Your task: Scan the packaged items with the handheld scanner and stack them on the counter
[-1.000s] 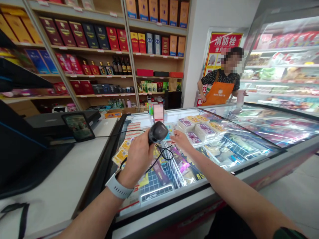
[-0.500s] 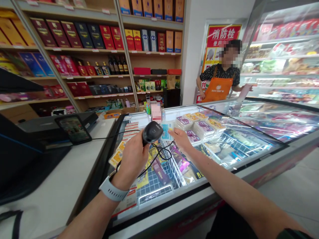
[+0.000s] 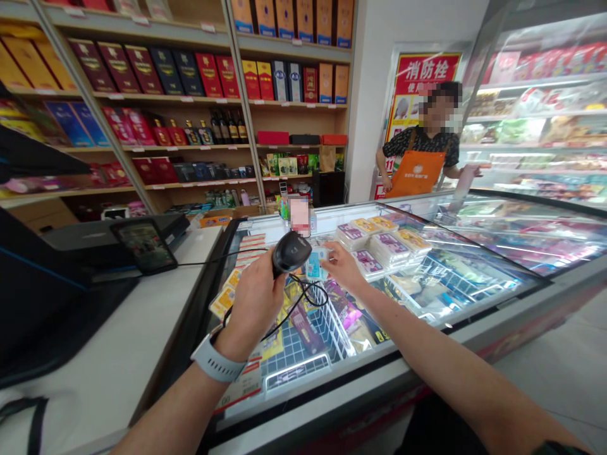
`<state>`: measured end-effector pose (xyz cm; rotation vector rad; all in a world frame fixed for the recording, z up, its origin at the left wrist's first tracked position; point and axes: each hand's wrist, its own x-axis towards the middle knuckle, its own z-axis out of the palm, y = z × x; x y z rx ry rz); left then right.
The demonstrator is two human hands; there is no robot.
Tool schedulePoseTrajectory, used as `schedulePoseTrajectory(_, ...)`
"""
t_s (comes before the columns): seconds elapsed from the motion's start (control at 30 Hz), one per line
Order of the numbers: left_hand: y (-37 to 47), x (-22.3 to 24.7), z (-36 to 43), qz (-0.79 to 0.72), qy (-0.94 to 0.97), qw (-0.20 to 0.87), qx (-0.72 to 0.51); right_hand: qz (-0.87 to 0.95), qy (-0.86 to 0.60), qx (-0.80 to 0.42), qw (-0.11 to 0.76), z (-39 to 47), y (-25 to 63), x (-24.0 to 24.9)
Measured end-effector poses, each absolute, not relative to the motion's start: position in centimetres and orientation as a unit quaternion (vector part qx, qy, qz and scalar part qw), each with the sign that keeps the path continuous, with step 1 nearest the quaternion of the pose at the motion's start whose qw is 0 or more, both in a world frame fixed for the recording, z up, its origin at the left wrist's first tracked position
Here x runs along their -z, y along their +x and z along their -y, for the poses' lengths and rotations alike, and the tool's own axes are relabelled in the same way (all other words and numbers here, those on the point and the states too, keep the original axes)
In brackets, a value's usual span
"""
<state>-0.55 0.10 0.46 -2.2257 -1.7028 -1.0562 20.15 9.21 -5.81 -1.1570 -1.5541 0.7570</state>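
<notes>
Freezer (image 3: 332, 411), ctr to R of frame: glass top could get scratched or knocked if the scanner drops, cause being a loose grip. Stacked packs (image 3: 391, 246), ctr-R, sit v. near the R forearm; an elbow or wrist swing could push the pile over, as it's several layers high w/ slick wraps. Cable (image 3: 315, 302) loops below the scanner (image 3: 293, 251), mid-frame; a loop could snag on fingers or packs & tug the scanner. Blue-white packet (image 3: 313, 265), ctr of frame just R of scanner, could slip bc it's held by 1 edge only; glare or a bad tilt could also hide its print.

Fingers: L hand (image 3: 253, 297) is wrapped snugly round the scanner handle; R hand (image 3: 344, 268) pinches the packet's R edge btwn thumb & fingertips, other fingers part-curled.

Materials, big to small: freezer has smooth, shiny glass, pale metal-look rim, dark edging. Counter (image 3: 175, 309), lower L, is flat, pale & matte. Wire basket (image 3: 339, 325) under the glass is a white open grid. Packs are squarish blocks, glossy clear wrap, purple or orange labels. Scanner: black, rounded head, hard plastic look. Watch strap (image 3: 218, 363): pale grey, rubbery, slotted. Packet: flat, approx. rectangular, sheen on it; small print unreadable. Cable: thin, black, bendy.
</notes>
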Motion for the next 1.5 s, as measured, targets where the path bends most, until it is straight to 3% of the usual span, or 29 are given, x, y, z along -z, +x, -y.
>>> schedulePoseTrajectory(0.23, -0.6, -0.5, -0.2, 0.551, -0.745, 0.084, 0.365, 0.735, -0.534, -0.103, 0.404, -8.5, 21.3, 3.9)
schedulePoseTrajectory(0.43, -0.6, -0.5, -0.2, 0.559, -0.745, 0.076, 0.356, 0.751, -0.542, -0.052, 0.373, -8.0, 22.3, 2.8)
schedulePoseTrajectory(0.57, -0.6, -0.5, -0.1, 0.572, -0.739, 0.071, 0.350, 0.693, -0.561, -0.124, 0.436, -8.5, 22.4, 3.0)
schedulePoseTrajectory(0.73, -0.7, -0.4, -0.3, 0.572, -0.733, 0.074, 0.360, 0.542, -0.483, -0.390, 0.567, -9.3, 21.9, 3.6)
schedulePoseTrajectory(0.83, -0.7, -0.2, -0.3, 0.566, -0.736, 0.076, 0.364, 0.482, -0.416, -0.472, 0.610, -9.5, 21.6, 3.8)
schedulePoseTrajectory(1.5, -0.2, -0.2, 0.1, 0.532, -0.751, 0.042, 0.388, 0.503, -0.440, -0.424, 0.611, -9.4, 20.5, 4.8)
